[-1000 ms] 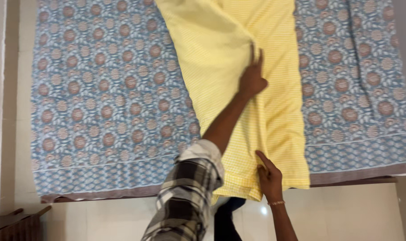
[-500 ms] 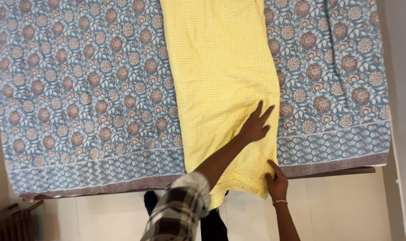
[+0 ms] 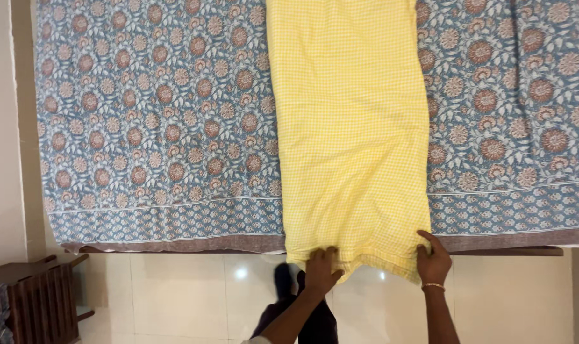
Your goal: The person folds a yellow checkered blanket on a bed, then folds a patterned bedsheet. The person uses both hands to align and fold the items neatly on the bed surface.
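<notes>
A long yellow checked cloth (image 3: 350, 134) lies folded into a narrow strip down the middle of the frame, running from the top edge to the near edge of the bed and hanging just over it. Under it is a bedsheet (image 3: 156, 121) printed with rust-coloured flowers on blue, with a banded border along its near side.

Both of the person's hands are at the cloth's lower end, low in the centre of the frame. The left hand (image 3: 321, 269) is at the cloth's lower left corner, its fingers curled and closed on the hem, which bunches a little there. The right hand (image 3: 434, 259) is at the lower right corner, thumb on top of the fabric and fingers tucked under the edge, pinching it; a thin bangle (image 3: 433, 286) sits on that wrist. The two hands are well apart, one at each corner, with the hem stretched between them and slightly wavy.

Below the bed, a pale glossy tiled floor (image 3: 187, 293) fills the bottom of the frame, showing small bright reflections. The person's dark-clad legs (image 3: 302, 318) show between the forearms at the bottom centre. In the lower left corner stands a dark wooden piece of furniture (image 3: 38, 296) with slatted sides, just beside a pale wall (image 3: 0, 127) that runs up the left edge.
</notes>
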